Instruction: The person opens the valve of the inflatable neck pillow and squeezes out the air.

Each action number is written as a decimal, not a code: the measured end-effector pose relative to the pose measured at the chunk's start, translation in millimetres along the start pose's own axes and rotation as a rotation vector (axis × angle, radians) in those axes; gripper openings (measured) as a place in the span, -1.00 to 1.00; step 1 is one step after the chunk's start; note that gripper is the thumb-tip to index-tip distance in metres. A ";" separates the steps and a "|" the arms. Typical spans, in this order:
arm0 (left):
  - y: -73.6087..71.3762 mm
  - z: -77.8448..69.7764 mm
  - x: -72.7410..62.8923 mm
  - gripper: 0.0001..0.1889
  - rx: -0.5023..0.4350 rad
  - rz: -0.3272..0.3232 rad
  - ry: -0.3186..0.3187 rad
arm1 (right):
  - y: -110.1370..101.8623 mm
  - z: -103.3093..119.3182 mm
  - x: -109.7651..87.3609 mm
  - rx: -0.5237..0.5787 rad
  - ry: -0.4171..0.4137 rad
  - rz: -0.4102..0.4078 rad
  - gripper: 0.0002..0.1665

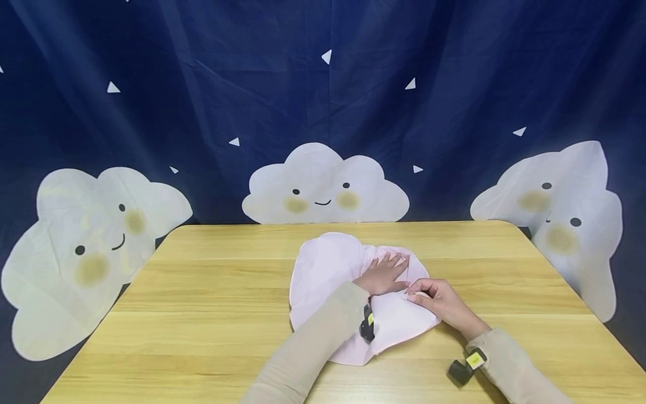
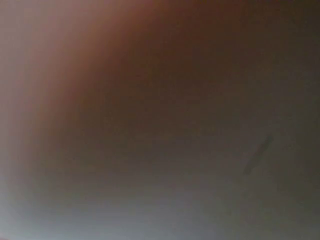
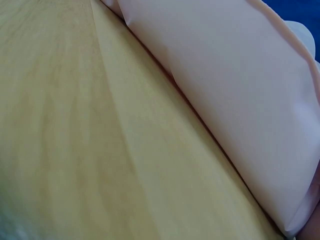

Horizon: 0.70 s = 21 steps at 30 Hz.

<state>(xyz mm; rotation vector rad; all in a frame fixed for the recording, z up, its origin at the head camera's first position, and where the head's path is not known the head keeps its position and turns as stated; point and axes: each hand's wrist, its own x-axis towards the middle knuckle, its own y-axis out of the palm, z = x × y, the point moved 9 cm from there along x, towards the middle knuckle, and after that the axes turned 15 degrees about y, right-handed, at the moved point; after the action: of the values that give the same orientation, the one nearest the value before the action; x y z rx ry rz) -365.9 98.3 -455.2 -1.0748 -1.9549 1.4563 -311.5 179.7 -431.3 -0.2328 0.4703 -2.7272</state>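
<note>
A pale pink cushion (image 1: pixel 328 264), soft and puffed up with a seamed edge, lies on the wooden table. My left hand (image 1: pixel 384 275) presses down on its upper right part, fingers spread and straight. Close beside the left thumb, my right hand (image 1: pixel 439 300) pinches the cushion's fabric between thumb and curled fingers. The right wrist view shows the cushion's smooth side (image 3: pixel 225 85) and its lower edge along the table. The left wrist view is dark and blurred, with no clear shape in it.
The wooden table (image 1: pixel 202 314) reaches back to a dark blue curtain (image 1: pixel 282 73) printed with white clouds and small triangles. A black wrist device (image 1: pixel 367 322) sits on the left wrist, and another (image 1: pixel 466 367) hangs at the right wrist.
</note>
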 end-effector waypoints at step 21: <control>4.4 1.1 3.8 -0.35 0.038 0.036 -0.006 | 3.8 -1.5 0.2 -0.024 0.034 0.028 -0.94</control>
<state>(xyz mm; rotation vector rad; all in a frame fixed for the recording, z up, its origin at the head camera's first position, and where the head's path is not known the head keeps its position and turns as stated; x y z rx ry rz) -367.6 101.4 -460.0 -1.0954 -1.9132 1.5117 -310.8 176.8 -434.0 -0.1851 0.5123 -2.7038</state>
